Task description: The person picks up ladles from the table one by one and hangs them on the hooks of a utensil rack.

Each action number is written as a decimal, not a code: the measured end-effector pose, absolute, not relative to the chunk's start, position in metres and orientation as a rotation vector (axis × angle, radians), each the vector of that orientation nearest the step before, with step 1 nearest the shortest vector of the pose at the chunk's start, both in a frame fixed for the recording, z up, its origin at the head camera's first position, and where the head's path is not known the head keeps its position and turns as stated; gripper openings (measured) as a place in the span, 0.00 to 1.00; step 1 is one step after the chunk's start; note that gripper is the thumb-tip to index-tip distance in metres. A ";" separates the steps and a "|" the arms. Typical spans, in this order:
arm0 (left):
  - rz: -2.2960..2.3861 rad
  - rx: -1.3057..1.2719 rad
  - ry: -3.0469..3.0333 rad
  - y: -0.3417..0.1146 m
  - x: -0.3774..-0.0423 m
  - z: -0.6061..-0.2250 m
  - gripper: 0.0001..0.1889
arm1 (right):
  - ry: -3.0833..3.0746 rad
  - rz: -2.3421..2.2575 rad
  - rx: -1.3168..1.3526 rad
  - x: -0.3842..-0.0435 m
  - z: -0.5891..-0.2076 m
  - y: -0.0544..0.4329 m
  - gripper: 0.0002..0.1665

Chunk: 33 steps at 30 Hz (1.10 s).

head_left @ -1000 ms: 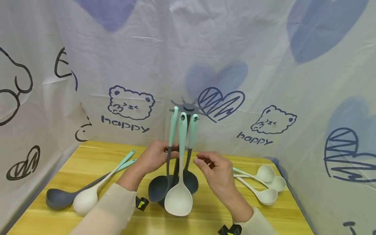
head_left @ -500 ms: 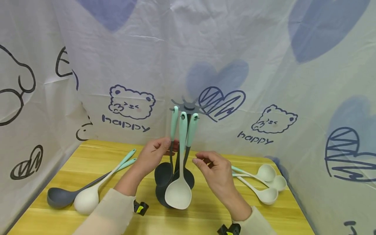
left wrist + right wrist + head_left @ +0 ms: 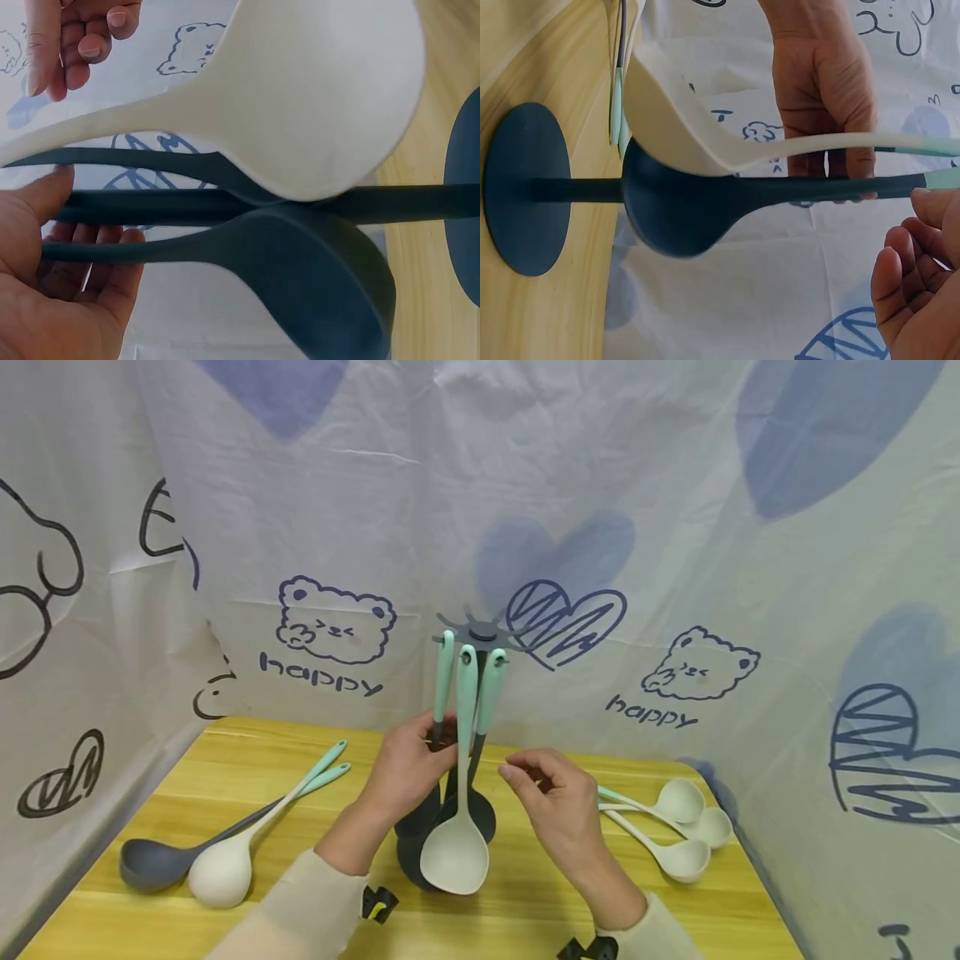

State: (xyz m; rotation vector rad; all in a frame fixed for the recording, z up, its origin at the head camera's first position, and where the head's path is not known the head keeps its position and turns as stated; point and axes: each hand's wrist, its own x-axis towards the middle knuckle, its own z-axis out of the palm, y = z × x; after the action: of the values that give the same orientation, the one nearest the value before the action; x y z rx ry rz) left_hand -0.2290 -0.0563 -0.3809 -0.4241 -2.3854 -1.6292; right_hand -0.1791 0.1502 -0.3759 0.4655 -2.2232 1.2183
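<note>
A dark stand with a ring of hooks [image 3: 482,633] stands mid-table, three mint-handled ladles hanging from it. In front hangs the white ladle [image 3: 455,858]; behind it are a dark ladle [image 3: 483,817] on the right and another dark ladle [image 3: 415,822] on the left, its bowl partly hidden by my wrist. My left hand [image 3: 408,768] has its fingers and thumb round the left dark ladle's handle, beside the stand's post [image 3: 157,206]. To the right of the handles, my right hand [image 3: 558,802] hovers with loosely curled fingers, holding nothing.
On the table's left lie a dark ladle [image 3: 153,865] and a white ladle [image 3: 221,872], handles crossing. Several small white ladles [image 3: 684,862] lie on the right. The stand's round base [image 3: 525,187] sits on the wood. A printed cloth [image 3: 480,485] hangs behind.
The left dark ladle has swung in toward the post. My left hand has shifted right and its thumb has come across the handle. The right hand has barely moved.
</note>
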 end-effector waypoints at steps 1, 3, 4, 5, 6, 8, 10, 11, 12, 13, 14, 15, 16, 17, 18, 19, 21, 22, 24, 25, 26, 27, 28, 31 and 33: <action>-1.614 -0.407 -2.381 -0.055 -0.229 -0.381 0.12 | -2.223 1.215 0.460 -0.179 -0.376 0.152 0.03; -1.601 -0.382 -2.367 -0.053 -0.229 -0.381 0.11 | -2.226 1.204 0.441 -0.180 -0.378 0.156 0.03; -1.598 -0.374 -2.360 -0.052 -0.229 -0.381 0.11 | -2.228 1.195 0.432 -0.180 -0.379 0.159 0.03; -1.596 -0.368 -2.355 -0.052 -0.229 -0.381 0.10 | -2.230 1.179 0.418 -0.181 -0.379 0.162 0.02; -1.599 -0.364 -2.349 -0.052 -0.230 -0.381 0.10 | -2.233 1.158 0.401 -0.182 -0.381 0.166 0.02; -1.600 -0.364 -2.344 -0.051 -0.230 -0.382 0.10 | -2.237 1.117 0.364 -0.185 -0.383 0.174 0.02; -1.604 -0.366 -2.344 -0.051 -0.230 -0.382 0.10 | -2.241 1.080 0.323 -0.187 -0.386 0.184 0.02; -1.609 -0.369 -2.344 -0.050 -0.230 -0.382 0.10 | -2.246 1.068 0.300 -0.189 -0.387 0.189 0.02; -1.612 -0.372 -2.343 -0.050 -0.230 -0.382 0.10 | -2.251 1.054 0.280 -0.190 -0.389 0.193 0.02; -1.613 -0.373 -2.342 -0.050 -0.230 -0.382 0.10 | -2.258 1.038 0.262 -0.191 -0.391 0.198 0.02; -1.614 -0.374 -2.340 -0.050 -0.230 -0.382 0.10 | -2.268 1.025 0.247 -0.193 -0.393 0.203 0.02; -1.614 -0.374 -2.339 -0.050 -0.230 -0.383 0.09 | -2.283 1.006 0.227 -0.194 -0.395 0.208 0.03; -1.611 -0.375 -2.337 -0.050 -0.229 -0.383 0.10 | -2.300 0.994 0.205 -0.196 -0.397 0.213 0.03; -1.606 -0.375 -2.336 -0.050 -0.229 -0.383 0.09 | -2.317 0.982 0.186 -0.198 -0.399 0.217 0.04; -1.599 -0.373 -2.337 -0.050 -0.229 -0.384 0.09 | -2.337 0.965 0.162 -0.199 -0.401 0.222 0.04; -1.593 -0.371 -2.337 -0.050 -0.229 -0.384 0.09 | -2.358 0.949 0.139 -0.201 -0.404 0.227 0.05; -1.582 -0.368 -2.339 -0.050 -0.229 -0.385 0.09 | -2.401 0.932 0.089 -0.205 -0.408 0.236 0.06; -1.578 -0.366 -2.339 -0.050 -0.229 -0.385 0.09 | -2.419 0.929 0.066 -0.206 -0.410 0.241 0.06; -1.574 -0.364 -2.339 -0.050 -0.229 -0.385 0.09 | -2.452 0.908 0.024 -0.210 -0.413 0.249 0.07; -1.571 -0.364 -2.338 -0.051 -0.229 -0.385 0.08 | -2.468 0.895 0.004 -0.212 -0.415 0.253 0.07; -1.568 -0.364 -2.338 -0.051 -0.229 -0.385 0.09 | -2.487 0.886 -0.016 -0.215 -0.416 0.257 0.08; -1.565 -0.365 -2.337 -0.051 -0.229 -0.384 0.09 | -2.506 0.872 -0.031 -0.217 -0.418 0.262 0.09; -1.564 -0.364 -2.337 -0.051 -0.229 -0.384 0.09 | -2.522 0.857 -0.049 -0.220 -0.420 0.266 0.10; -1.565 -0.365 -2.339 -0.051 -0.229 -0.384 0.09 | -2.588 0.807 -0.094 -0.227 -0.427 0.279 0.12; -1.566 -0.367 -2.340 -0.051 -0.228 -0.383 0.09 | -2.629 0.773 -0.107 -0.232 -0.432 0.288 0.13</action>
State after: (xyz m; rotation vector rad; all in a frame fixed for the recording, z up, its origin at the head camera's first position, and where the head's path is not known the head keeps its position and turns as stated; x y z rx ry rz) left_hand -0.2284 -0.0509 -0.3835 -0.3666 -2.3400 -1.5663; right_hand -0.2319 0.2878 -0.4325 -0.1072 -2.6293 0.7732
